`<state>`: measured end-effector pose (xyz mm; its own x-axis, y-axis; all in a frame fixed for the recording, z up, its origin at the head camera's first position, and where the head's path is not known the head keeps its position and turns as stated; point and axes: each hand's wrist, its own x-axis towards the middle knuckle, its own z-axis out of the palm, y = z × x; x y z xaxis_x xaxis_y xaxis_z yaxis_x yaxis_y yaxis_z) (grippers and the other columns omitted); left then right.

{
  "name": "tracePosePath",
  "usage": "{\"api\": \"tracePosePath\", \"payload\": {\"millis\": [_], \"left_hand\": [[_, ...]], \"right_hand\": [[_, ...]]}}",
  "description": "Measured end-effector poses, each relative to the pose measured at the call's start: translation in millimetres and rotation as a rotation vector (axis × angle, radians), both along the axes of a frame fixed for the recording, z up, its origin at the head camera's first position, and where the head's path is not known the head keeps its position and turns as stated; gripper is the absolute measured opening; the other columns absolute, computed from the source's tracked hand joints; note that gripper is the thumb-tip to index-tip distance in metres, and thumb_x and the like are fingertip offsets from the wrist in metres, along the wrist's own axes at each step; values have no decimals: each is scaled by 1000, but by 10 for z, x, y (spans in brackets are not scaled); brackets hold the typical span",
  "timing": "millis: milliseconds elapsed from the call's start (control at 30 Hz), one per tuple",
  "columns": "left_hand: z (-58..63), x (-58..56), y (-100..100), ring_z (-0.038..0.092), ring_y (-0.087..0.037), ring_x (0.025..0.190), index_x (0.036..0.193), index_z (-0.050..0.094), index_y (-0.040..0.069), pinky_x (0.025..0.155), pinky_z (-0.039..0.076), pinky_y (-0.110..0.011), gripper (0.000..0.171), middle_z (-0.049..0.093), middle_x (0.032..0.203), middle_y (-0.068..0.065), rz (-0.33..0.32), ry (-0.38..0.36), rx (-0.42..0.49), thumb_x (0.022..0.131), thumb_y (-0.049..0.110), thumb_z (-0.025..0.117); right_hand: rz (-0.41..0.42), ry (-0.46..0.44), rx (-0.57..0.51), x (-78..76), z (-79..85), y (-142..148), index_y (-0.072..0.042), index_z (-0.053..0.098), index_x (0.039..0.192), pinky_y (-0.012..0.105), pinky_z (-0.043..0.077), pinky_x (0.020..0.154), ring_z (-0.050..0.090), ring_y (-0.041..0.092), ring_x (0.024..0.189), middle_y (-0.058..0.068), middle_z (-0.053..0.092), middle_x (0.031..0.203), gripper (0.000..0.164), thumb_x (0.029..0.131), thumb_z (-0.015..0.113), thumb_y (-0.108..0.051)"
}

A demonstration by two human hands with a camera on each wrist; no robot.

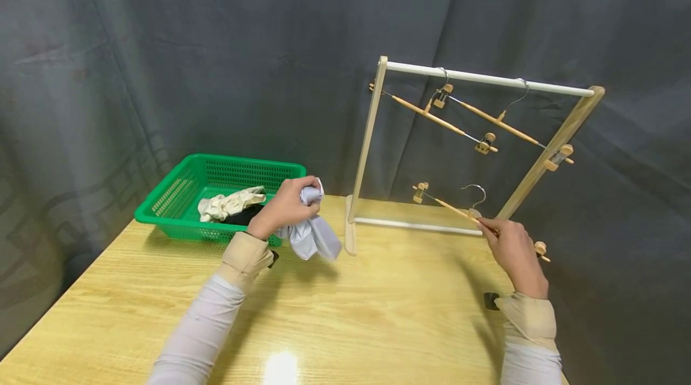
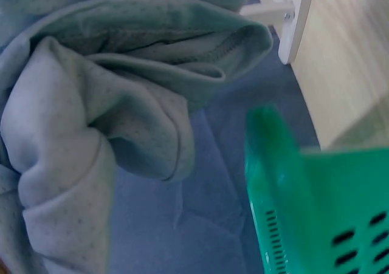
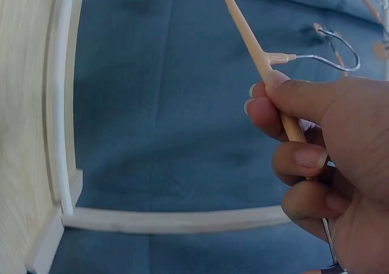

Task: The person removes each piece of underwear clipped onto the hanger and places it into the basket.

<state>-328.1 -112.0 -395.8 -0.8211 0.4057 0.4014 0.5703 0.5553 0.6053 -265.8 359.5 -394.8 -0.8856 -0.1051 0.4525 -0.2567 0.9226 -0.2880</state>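
My left hand (image 1: 288, 205) grips a bunched, pale grey-blue cloth garment (image 1: 310, 235) just right of the green basket. In the left wrist view the garment (image 2: 67, 146) shows fine dots and a stitched hem, its folds hanging loose. My right hand (image 1: 513, 250) holds a wooden clip hanger (image 1: 453, 208) by its bar, near the base of the hook. Thumb and fingers (image 3: 310, 158) curl round the bar in the right wrist view, with the metal hook (image 3: 343, 58) sticking out to the right. One clip (image 1: 420, 192) is at the hanger's far left end.
A green basket (image 1: 167, 230) holds a cream cloth (image 1: 229, 202) and a black one (image 1: 245, 217). Behind my right hand stands a small clothes rack with a white top rail (image 1: 486, 77). Two clip hangers (image 1: 432, 118) hang from it. A grey curtain (image 1: 243, 61) backs the wooden table (image 1: 378, 313).
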Motion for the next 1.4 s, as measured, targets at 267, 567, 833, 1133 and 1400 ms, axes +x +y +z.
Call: {"api": "tracePosePath", "payload": {"millis": [267, 567, 833, 1133, 1400], "left_hand": [[122, -51, -189, 53, -21, 70, 102, 61, 14, 61, 45, -33, 18, 63, 93, -8, 74, 34, -4, 85, 9, 61], [116, -177, -383, 49, -23, 67, 105, 59, 14, 58, 43, -34, 19, 59, 89, -10, 121, 3, 28, 87, 10, 59], [115, -272, -559, 52, -25, 71, 107, 60, 12, 61, 46, -34, 21, 61, 94, -12, 172, 35, 26, 86, 10, 62], [180, -347, -778, 55, -29, 84, 112, 58, 5, 71, 50, -41, 24, 60, 108, -16, 242, 73, 23, 89, 9, 60], [214, -384, -964, 54, -32, 87, 110, 58, 3, 75, 49, -45, 22, 58, 107, -18, 293, 98, 3, 88, 6, 62]], "right_hand": [[-48, -23, -3, -45, 31, 241, 2, 69, 115, 31, 38, 47, 62, 26, 63, 27, 70, 95, 25, 95, 62, -12], [-109, -69, 6, -136, -26, 465, 2, 69, 115, 30, 37, 52, 59, 26, 66, 29, 69, 100, 30, 97, 60, -21], [-138, -81, 23, -196, 0, 614, 5, 67, 117, 31, 35, 52, 54, 27, 67, 28, 69, 97, 29, 96, 60, -13], [-201, -36, 6, -236, 229, 758, 9, 64, 117, 32, 38, 50, 59, 29, 64, 30, 68, 96, 29, 96, 59, -10], [-198, 7, 29, -224, 492, 784, 11, 64, 116, 35, 38, 50, 57, 32, 65, 33, 66, 98, 28, 96, 58, -7]]}}
